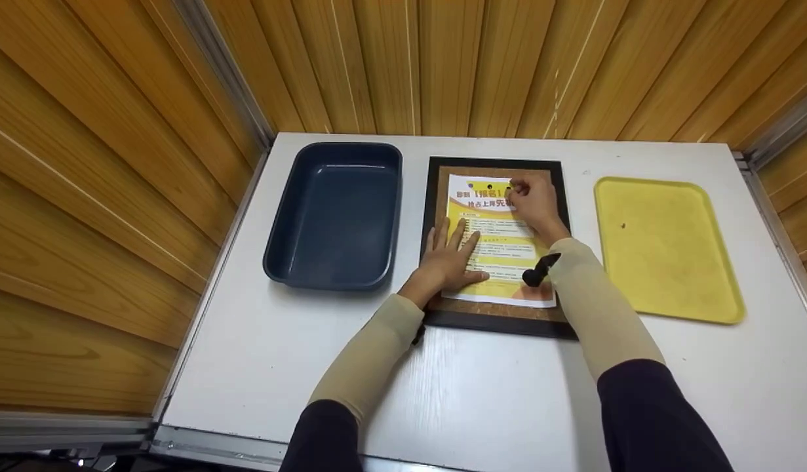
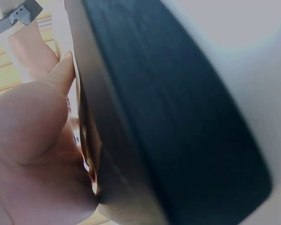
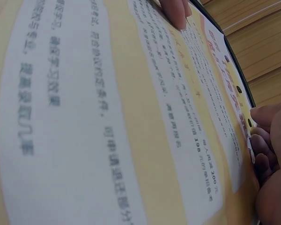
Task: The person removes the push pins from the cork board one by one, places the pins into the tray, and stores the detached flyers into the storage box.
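A printed sheet point(image 1: 501, 255) with yellow and orange bands lies on a black-framed cork board point(image 1: 495, 319). Along the sheet's top edge sit small black pushpins, one of them point(image 1: 490, 187) near the middle. With fingers spread flat, my left hand point(image 1: 452, 259) presses the sheet's left side, its wrist over the frame. My right hand point(image 1: 533, 200) is at the top right of the sheet, fingers curled, fingertips right at another black pushpin point(image 3: 249, 123). In the left wrist view, the left palm point(image 2: 28, 136) leans close beside the dark frame edge point(image 2: 178, 117).
A deep dark-blue tray point(image 1: 331, 282) stands left of the board. To the right lies a shallow yellow tray point(image 1: 672, 262) with one tiny dark object point(image 1: 623, 225) in it. Wood-pattern panels point(image 1: 442, 65) border the white table point(image 1: 482, 387) at the back and sides.
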A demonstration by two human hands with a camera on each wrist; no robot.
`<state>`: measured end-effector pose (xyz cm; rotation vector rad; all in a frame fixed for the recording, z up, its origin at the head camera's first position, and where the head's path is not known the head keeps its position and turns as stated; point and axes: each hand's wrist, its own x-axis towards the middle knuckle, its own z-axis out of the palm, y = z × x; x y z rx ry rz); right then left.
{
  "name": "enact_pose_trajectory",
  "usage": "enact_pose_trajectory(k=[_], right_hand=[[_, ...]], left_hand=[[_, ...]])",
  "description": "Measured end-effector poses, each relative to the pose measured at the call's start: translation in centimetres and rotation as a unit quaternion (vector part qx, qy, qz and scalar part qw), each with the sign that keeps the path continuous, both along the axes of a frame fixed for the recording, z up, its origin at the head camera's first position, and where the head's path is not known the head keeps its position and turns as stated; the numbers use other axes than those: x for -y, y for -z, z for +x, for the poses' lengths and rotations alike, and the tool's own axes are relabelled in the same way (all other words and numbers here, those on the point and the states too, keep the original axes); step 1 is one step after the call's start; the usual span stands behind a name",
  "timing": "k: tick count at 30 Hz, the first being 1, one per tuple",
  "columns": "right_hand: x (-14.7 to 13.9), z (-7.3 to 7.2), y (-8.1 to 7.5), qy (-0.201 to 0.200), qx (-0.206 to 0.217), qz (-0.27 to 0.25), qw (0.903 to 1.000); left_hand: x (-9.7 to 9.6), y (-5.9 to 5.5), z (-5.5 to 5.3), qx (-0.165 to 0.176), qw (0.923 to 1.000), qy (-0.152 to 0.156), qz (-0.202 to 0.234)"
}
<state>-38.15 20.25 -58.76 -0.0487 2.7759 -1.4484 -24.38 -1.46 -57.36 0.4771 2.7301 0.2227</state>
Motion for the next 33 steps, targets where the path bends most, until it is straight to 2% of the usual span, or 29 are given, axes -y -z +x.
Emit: enact_pose_trajectory(k=[3, 9, 13, 17, 19, 24, 31, 33], right_hand=[[0.3, -0.3, 0.0, -0.002, -0.005, 0.003, 1.0], [0.1, -0.5, 0.3, 0.007, -0.015, 0.024, 0.9996], [0.1, -0.5, 0.5, 0.011, -0.014, 0.032, 0.9993], [0.2, -0.7, 0.4, 0.007, -0.019, 0.035, 0.9992], [0.3, -0.8, 0.2, 0.007, -0.022, 0.038, 0.999], [0.5, -0.6, 0.3, 0.018, -0.021, 0.048, 0.9985], [0.7, -0.8, 0.6, 0.022, -0.041, 0.067, 0.9967], [0.7, -0.9, 0.5, 0.023, -0.048, 0.076, 0.9957]], left_hand=[[0.2, -0.5, 0.3, -0.01, 0.9999, 0.004, -0.004], [0.0, -0.5, 0.4, -0.013, 0.9999, 0.004, 0.008], [-0.1, 0.0, 0.0, 0.012, 0.9998, -0.001, 0.013], [0.0, 1.0, -0.7, 0.024, 0.9996, -0.007, 0.016], [0.1, 0.9, -0.7, 0.019, 0.9997, -0.007, 0.016], [0.1, 0.0, 0.1, -0.002, 1.0, -0.003, 0.009], [0.0, 1.6, -0.9, 0.021, 0.9995, -0.007, 0.024], [0.1, 1.6, -1.0, 0.026, 0.9992, -0.007, 0.03]])
